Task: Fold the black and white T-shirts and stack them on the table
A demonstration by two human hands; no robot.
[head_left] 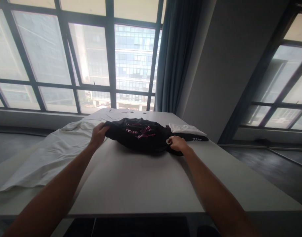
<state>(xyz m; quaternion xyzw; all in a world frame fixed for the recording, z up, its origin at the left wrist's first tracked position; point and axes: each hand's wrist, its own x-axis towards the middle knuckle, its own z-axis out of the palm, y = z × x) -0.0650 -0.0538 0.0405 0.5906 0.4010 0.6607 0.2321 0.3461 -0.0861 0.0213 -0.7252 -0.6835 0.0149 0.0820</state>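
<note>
A black T-shirt [141, 140] with pink lettering is spread between my two hands over the white table, its middle billowing up a little. My left hand [99, 134] is closed on the shirt's left end. On the opposite side, my right hand [177, 144] pinches the fabric at the shirt's right end, fingers curled. Just beyond the right hand lies a folded black garment [199, 137] with white lettering, and a folded white garment [187, 128] rests on it. Left of my left hand, a white cloth [55, 151] lies spread and wrinkled.
The white table [136, 187] reaches from its front edge toward the windows. White sheets [113, 113] lie at its far end, near two small dark round spots. A blue-grey curtain [173, 59] hangs beside a wide grey pillar [230, 65] behind the table.
</note>
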